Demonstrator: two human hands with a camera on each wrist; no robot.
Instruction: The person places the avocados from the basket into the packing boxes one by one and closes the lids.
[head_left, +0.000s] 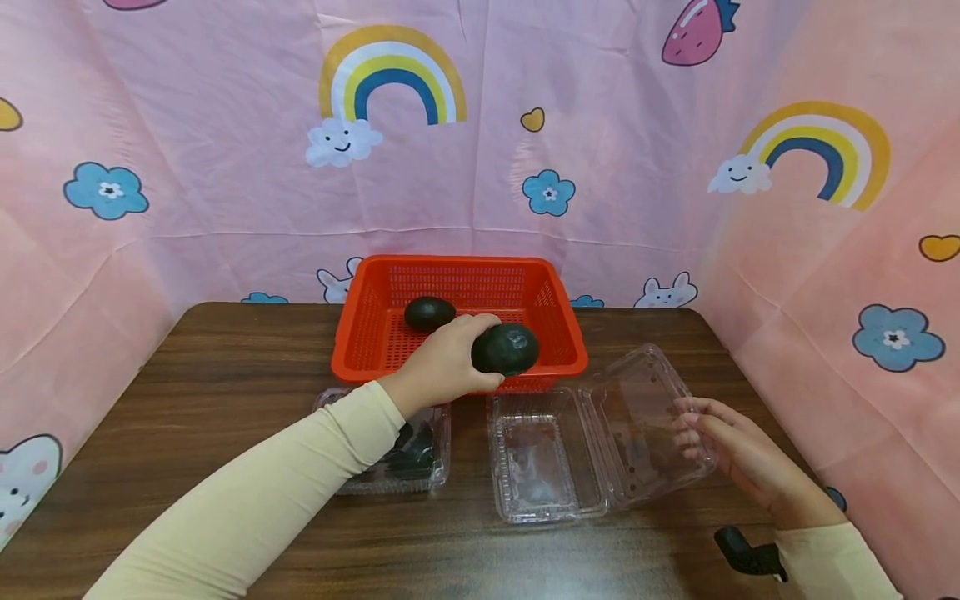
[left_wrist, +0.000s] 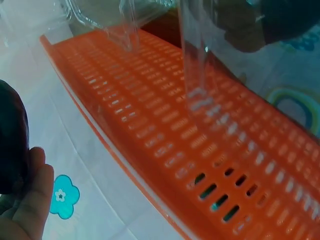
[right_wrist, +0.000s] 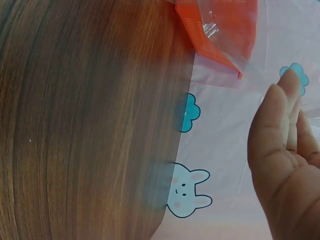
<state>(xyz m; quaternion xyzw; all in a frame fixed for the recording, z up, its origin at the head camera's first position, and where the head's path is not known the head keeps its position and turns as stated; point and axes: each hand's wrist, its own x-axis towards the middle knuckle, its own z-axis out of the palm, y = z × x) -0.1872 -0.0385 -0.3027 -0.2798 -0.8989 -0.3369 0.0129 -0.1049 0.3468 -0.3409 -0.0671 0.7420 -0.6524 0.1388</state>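
Note:
My left hand grips a dark green avocado over the front rim of the red plastic basket. In the left wrist view the avocado shows at the left edge against the fingers. A second avocado lies inside the basket. My right hand holds the raised lid of an open clear plastic clamshell box by its outer edge. The box's base stands on the table before the basket. In the right wrist view the right hand appears at the right side.
Left of the open box is another clear plastic box with dark avocados inside, partly hidden by my left sleeve. Both boxes stand on a brown wooden table. A pink patterned cloth hangs behind and at the sides.

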